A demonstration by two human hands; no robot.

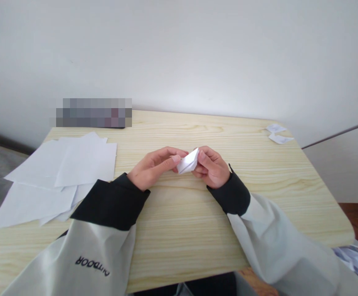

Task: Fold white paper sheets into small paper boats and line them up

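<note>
A small folded piece of white paper (187,163) is held up between both hands over the middle of the table. It has slanted ends and a crease line along its lower side. My left hand (154,165) pinches its left end, thumb in front and fingers behind. On the other end, my right hand (210,166) grips with the thumb and curled fingers. The fingertips behind the paper are partly hidden.
Loose white sheets (83,164) overlap on the left of the wood-grain table (179,230). A blurred-out dark object (94,114) lies at the back left. Two small folded papers (280,139) rest at the far right corner. Crumpled whitish material (356,261) shows below the right edge.
</note>
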